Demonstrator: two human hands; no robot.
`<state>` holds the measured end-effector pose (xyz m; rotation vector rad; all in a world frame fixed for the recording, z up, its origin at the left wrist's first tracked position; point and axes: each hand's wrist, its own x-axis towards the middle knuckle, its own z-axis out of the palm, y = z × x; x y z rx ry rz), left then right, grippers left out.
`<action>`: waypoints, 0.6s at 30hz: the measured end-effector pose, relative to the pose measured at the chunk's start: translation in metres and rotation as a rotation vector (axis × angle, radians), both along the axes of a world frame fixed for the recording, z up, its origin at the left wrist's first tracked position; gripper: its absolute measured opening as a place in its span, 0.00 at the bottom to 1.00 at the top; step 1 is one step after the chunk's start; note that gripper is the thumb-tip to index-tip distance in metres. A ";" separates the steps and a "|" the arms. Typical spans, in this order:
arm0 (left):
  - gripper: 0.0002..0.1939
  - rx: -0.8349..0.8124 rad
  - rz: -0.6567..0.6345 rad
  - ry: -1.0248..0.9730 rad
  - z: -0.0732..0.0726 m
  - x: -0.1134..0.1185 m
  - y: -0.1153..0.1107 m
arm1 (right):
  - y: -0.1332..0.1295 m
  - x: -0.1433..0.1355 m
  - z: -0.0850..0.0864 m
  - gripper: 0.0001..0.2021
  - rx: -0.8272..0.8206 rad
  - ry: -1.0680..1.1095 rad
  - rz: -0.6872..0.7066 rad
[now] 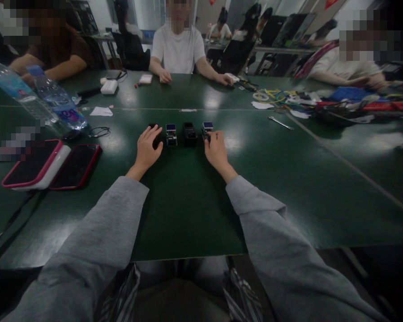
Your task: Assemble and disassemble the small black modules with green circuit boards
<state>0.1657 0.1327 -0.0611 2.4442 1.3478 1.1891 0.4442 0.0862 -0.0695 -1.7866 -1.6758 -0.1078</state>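
A short row of small devices stands on the green table (188,197) in front of me. At the row's left end my left hand (148,146) has its fingers and thumb around a small black case (155,142), mostly hidden by the hand. Beside it is a small circuit board with a screen (171,135), then an uncovered black case (189,134). My right hand (216,148) grips the lower part of a second board with a screen (207,127) at the right end. Both held things appear to rest on the table.
Two phones (76,166) and two water bottles (58,100) are on the left. A wrench (280,123) lies to the right, with a heap of cables (349,100) beyond. Across the table sits a person in a white shirt (177,49); other people are around.
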 end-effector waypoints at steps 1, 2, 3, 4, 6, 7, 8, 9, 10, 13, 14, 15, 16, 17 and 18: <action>0.26 0.006 -0.004 0.023 0.002 0.001 -0.003 | 0.000 0.000 0.000 0.18 0.003 -0.002 0.001; 0.25 0.017 -0.011 0.048 0.004 0.003 -0.006 | 0.001 0.000 -0.001 0.18 0.009 -0.005 0.002; 0.23 0.031 -0.018 0.077 0.006 0.004 -0.010 | 0.001 0.000 -0.001 0.18 0.016 -0.007 0.004; 0.21 0.046 -0.026 0.105 0.008 0.006 -0.013 | 0.001 0.000 -0.002 0.18 0.024 -0.009 0.006; 0.18 0.066 -0.055 0.157 0.011 0.009 -0.020 | 0.002 0.001 -0.003 0.18 0.042 -0.017 0.009; 0.18 0.070 -0.069 0.175 0.013 0.010 -0.022 | 0.002 0.001 -0.003 0.18 0.048 -0.023 0.009; 0.18 0.070 -0.080 0.189 0.014 0.010 -0.024 | 0.002 0.001 -0.004 0.18 0.051 -0.028 0.009; 0.18 0.067 -0.085 0.199 0.014 0.011 -0.025 | 0.002 0.001 -0.004 0.18 0.053 -0.032 0.009; 0.19 0.064 -0.086 0.205 0.015 0.011 -0.026 | 0.002 0.001 -0.005 0.18 0.054 -0.035 0.010; 0.20 0.052 -0.084 0.221 0.015 0.011 -0.026 | 0.002 0.001 -0.005 0.18 0.052 -0.029 0.013; 0.20 0.050 -0.085 0.227 0.015 0.011 -0.026 | 0.002 0.001 -0.005 0.18 0.047 -0.023 0.015; 0.21 0.048 -0.088 0.235 0.015 0.011 -0.026 | 0.002 0.001 -0.005 0.18 0.042 -0.017 0.015; 0.22 0.047 -0.091 0.242 0.014 0.012 -0.026 | 0.002 0.001 -0.005 0.18 0.035 -0.013 0.015; 0.23 0.046 -0.095 0.250 0.014 0.012 -0.026 | 0.002 0.001 -0.004 0.18 0.029 -0.011 0.014; 0.23 0.045 -0.096 0.255 0.014 0.012 -0.026 | 0.002 0.001 -0.004 0.18 0.025 -0.011 0.013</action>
